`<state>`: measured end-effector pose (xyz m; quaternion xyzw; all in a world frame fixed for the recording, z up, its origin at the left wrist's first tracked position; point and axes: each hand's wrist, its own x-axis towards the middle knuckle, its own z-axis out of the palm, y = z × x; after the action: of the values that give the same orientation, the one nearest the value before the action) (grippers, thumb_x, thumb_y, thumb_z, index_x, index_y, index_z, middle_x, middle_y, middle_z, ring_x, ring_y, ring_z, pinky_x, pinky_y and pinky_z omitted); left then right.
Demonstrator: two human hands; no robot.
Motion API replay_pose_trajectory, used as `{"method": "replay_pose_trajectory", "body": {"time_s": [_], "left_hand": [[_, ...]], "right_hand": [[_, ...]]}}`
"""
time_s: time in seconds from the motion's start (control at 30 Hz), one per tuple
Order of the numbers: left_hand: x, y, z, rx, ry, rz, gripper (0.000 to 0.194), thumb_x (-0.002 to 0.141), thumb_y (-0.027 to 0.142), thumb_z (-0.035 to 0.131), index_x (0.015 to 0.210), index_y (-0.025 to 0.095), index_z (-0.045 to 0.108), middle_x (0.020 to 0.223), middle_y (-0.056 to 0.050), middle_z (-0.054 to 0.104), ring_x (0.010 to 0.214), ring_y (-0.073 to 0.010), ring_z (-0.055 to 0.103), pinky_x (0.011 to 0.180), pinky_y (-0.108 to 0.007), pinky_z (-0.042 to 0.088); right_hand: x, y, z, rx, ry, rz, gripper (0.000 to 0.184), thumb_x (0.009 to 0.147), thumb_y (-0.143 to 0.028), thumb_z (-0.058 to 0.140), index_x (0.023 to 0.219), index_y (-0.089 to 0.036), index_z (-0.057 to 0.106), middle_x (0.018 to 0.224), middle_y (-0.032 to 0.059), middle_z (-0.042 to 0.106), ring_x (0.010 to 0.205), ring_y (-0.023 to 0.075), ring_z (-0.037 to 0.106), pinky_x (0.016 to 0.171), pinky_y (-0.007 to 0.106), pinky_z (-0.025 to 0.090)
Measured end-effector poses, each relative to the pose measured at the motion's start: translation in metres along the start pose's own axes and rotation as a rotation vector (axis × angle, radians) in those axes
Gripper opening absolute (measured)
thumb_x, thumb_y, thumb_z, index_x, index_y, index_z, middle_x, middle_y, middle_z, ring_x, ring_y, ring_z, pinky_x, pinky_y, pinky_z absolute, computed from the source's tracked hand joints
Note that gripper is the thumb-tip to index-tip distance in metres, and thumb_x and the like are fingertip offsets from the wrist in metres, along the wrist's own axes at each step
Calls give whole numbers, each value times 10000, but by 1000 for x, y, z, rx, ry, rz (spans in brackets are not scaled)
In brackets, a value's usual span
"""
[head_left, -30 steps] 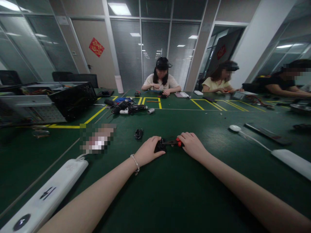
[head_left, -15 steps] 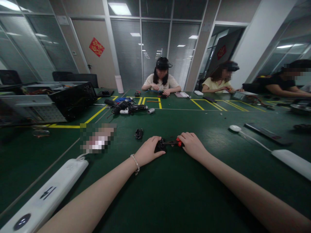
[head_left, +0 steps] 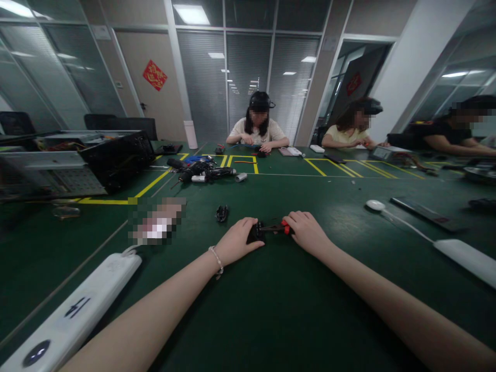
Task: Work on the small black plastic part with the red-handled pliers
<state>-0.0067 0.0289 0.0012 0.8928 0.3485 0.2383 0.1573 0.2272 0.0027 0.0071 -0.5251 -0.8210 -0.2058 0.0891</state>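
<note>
My left hand (head_left: 238, 238) is closed round a small black part with shiny metal contacts (head_left: 256, 233), held down at the green tabletop (head_left: 271, 299). In my right hand (head_left: 306, 227) are red-handled pliers (head_left: 287, 227), its fingers wrapped over the grips. The dark jaws point left and reach the black part; whether they grip a piece of it is too small to tell. A similar black part (head_left: 221, 213) lies on the table beyond my left hand.
A white power strip (head_left: 73, 315) lies at the left, another (head_left: 465, 258) at the right. An open computer case (head_left: 77, 165) stands far left. Cables and tools (head_left: 201, 168) are heaped ahead. A dark phone-like slab (head_left: 426, 213) lies at right. Several people sit across the table.
Almost nothing differs. Both hands, the black part and the pliers stay in the same place, with at most a tiny shift of the pliers' jaws.
</note>
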Motion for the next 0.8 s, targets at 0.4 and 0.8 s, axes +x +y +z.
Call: {"method": "replay_pose_trajectory", "body": {"time_s": [0.4,0.8], "left_hand": [[0,-1,-1,-3,-16,-7,537,736,427,558,1175,172,385,1167,-94,472,1060,-236,465,906,-373,379],[-1,-2,0,-24,-20,-15,543,734,423,562,1184,178,383,1182,-99,469,1068,-241,465,901,-383,378]], "right_hand": [[0,0,0,13,-15,12,335,659,-109,537,991,-153,538,963,82,559,884,213,489,795,353,344],[0,0,-2,27,4,-2,331,666,-94,515,990,-162,538,956,81,562,874,212,495,782,356,344]]}}
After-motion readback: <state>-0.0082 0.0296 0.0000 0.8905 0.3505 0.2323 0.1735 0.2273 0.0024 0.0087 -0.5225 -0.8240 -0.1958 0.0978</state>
